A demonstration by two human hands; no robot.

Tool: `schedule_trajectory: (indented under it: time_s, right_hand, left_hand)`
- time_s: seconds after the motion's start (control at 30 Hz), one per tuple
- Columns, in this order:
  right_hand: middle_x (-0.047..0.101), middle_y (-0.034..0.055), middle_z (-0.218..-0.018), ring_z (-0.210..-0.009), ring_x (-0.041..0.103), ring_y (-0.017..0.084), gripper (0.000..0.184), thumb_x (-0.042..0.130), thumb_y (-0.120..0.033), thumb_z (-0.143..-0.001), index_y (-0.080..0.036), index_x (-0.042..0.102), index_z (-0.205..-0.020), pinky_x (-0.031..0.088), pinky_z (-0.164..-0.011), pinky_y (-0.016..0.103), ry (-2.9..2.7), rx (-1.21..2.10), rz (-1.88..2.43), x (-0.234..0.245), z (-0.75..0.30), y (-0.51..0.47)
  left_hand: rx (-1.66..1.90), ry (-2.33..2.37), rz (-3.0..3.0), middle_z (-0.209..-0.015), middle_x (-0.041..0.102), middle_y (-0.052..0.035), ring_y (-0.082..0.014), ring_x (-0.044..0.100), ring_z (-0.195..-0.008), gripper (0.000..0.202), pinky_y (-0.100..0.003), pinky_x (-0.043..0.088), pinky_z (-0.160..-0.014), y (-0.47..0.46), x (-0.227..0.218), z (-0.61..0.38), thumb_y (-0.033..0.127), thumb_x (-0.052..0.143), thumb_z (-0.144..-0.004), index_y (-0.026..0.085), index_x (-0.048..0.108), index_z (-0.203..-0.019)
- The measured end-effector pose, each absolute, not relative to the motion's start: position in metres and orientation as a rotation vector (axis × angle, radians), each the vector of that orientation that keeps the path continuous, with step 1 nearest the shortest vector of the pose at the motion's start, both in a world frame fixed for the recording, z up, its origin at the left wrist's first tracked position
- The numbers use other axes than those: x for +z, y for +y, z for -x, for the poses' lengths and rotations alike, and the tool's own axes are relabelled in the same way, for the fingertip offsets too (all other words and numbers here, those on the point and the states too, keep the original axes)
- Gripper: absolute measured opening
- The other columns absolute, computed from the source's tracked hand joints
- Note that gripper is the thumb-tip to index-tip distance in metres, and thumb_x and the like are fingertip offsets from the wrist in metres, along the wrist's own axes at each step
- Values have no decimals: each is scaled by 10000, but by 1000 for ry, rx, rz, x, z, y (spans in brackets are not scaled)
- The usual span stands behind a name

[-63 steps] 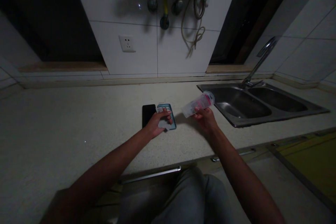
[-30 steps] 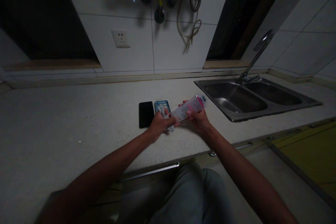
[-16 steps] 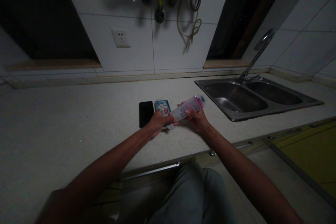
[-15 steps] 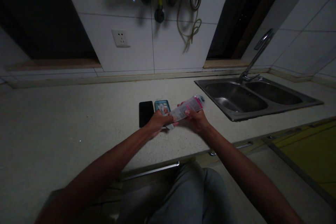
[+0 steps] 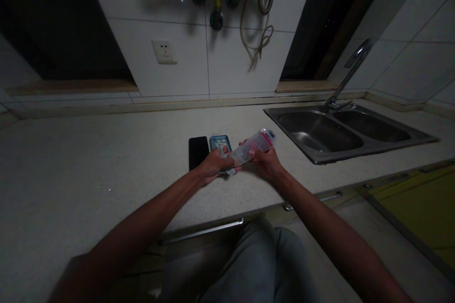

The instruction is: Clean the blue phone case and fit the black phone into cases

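Observation:
Both hands hold a long, clear plastic packet (image 5: 245,152) with small print and a pink band near its far right end. It slants up to the right, just above the counter. My left hand (image 5: 214,164) is closed on the lower left end, thumb on top. Farther along, my right hand (image 5: 266,159) grips the packet's lower edge with its thumb pressed on the face. What lies inside the packet is too dim to make out. Behind my left hand lie a black phone (image 5: 198,150) and a blue phone case (image 5: 220,140), the case partly hidden by my fingers.
A double steel sink (image 5: 320,132) with a tap (image 5: 350,73) is set in the pale counter (image 5: 149,147) to the right. On the tiled wall are a socket (image 5: 164,52) and hanging pipes (image 5: 261,4). A drawer handle (image 5: 204,231) runs below the front edge.
Hardly anything differs. The packet's right end has shifted very slightly left, while both hands keep their hold on it.

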State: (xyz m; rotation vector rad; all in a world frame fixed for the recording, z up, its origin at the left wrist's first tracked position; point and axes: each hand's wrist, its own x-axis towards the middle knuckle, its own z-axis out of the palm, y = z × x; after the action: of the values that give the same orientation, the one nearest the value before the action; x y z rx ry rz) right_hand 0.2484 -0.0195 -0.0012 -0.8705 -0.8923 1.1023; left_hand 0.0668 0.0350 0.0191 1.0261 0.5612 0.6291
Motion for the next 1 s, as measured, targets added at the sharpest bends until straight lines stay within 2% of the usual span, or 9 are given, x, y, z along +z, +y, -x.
schedule_trajectory:
  time_s: [0.17,0.27,0.33,0.5,0.63,0.73,0.9,1.0]
  right_hand:
    - [781,99,-997,-862,730,278,477,918,-334,-532,-201,733,-951,606,-667,353,-892,1114,869,-2,-248,-19]
    - [783,89,-925,-783,727,251,433,892,-403,-571,-186,728,-908,605,-594,314,-773,1122,829,-1,-250,-18]
    - [780,78,-886,-749,722,229,415,866,-448,-605,-184,715,-888,602,-565,289,-677,1112,775,1,-252,-17]
    - [774,46,-932,-820,724,207,409,854,-392,-619,-203,675,-934,618,-631,281,-538,1045,656,5,-261,-13]
    - [748,-14,-868,-779,707,172,353,831,-344,-645,-232,648,-925,610,-661,285,-453,932,624,4,-268,-10]
    - [714,-40,-797,-724,686,149,316,823,-308,-651,-231,634,-892,597,-690,287,-464,830,667,2,-268,-8]
    - [694,-39,-786,-742,673,151,341,847,-303,-620,-228,638,-879,584,-723,306,-547,745,726,2,-264,-8]
    - [690,-31,-785,-743,667,156,364,869,-319,-601,-225,639,-867,582,-723,312,-601,751,734,2,-261,-9]
  left_hand:
    - [622,541,-1036,-817,676,-35,-171,680,-660,523,-321,602,-628,37,16,-67,75,818,-493,206,407,-789]
    - [634,548,-1041,-770,656,-14,-152,669,-647,530,-278,568,-611,33,18,-68,61,819,-505,207,396,-788]
    - [657,564,-1013,-765,656,-10,-150,673,-667,514,-295,571,-658,30,21,-69,60,818,-537,204,404,-805]
    - [628,525,-815,-944,710,-108,-236,715,-936,379,-406,540,-923,30,25,-68,59,746,-626,196,447,-815]
    - [597,647,-672,-1092,689,-187,-273,701,-1012,199,-411,541,-942,39,21,-69,148,646,-710,157,534,-874]
    - [585,707,-607,-1120,663,-205,-313,697,-1032,291,-461,561,-917,43,21,-68,123,575,-694,132,543,-984]
    - [615,647,-690,-1179,644,-185,-321,665,-1130,665,-498,545,-970,40,31,-62,-65,432,-479,122,508,-1113]
    - [632,628,-759,-1200,652,-194,-299,658,-1153,699,-480,533,-992,39,33,-62,-120,409,-500,127,487,-1149]
